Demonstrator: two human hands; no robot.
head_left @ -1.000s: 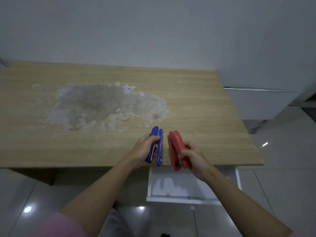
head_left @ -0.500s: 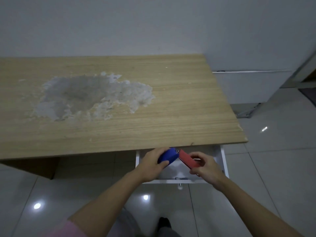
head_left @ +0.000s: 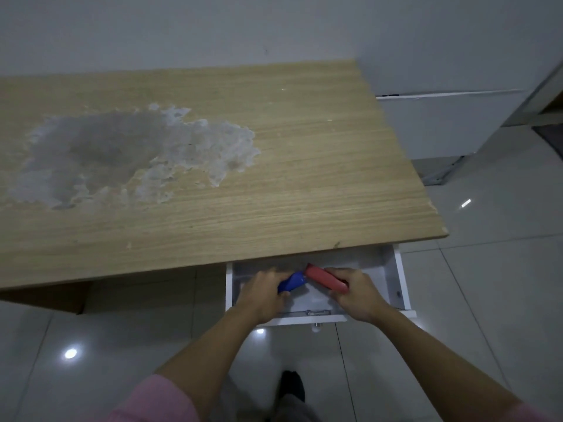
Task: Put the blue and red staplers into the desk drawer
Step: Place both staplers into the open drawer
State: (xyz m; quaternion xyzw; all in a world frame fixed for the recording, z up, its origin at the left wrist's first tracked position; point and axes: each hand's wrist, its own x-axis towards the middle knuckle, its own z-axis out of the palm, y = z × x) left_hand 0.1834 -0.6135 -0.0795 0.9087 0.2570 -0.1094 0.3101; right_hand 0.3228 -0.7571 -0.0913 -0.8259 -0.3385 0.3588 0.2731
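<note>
Compared with a second ago, both staplers are no longer sitting over the near edge of the desk top [head_left: 304,166]; half a second ago they were already down at the open drawer [head_left: 399,284], and now they are lying slightly deeper inside its white walls, at about 6 o'clock in the view, just below the desk's front edge. The camera is also looking more steeply down, so the desk is filling more of the upper frame.

The blue stapler [head_left: 292,282] is running with its long axis from about 8 o'clock up to 2 o'clock, its free end pointing toward the middle of the drawer. The red stapler [head_left: 326,278] is running from about 10 o'clock down to 4 o'clock, its upper tip pointing toward the desk edge. The two inner ends are meeting (or nearly meeting, the blur is making it hard to tell) in a shallow peak between the hands.

The left hand [head_left: 264,291] is curling its fingers closed around the lower end of the blue stapler, with only the upper part of the stapler showing. The right hand [head_left: 357,292] is wrapping closed over the lower end of the red stapler, thumb lying along its top. Whether either stapler is already touching the drawer floor cannot be told. A pink sleeve [head_left: 155,400] is showing at 7 o'clock.
</note>
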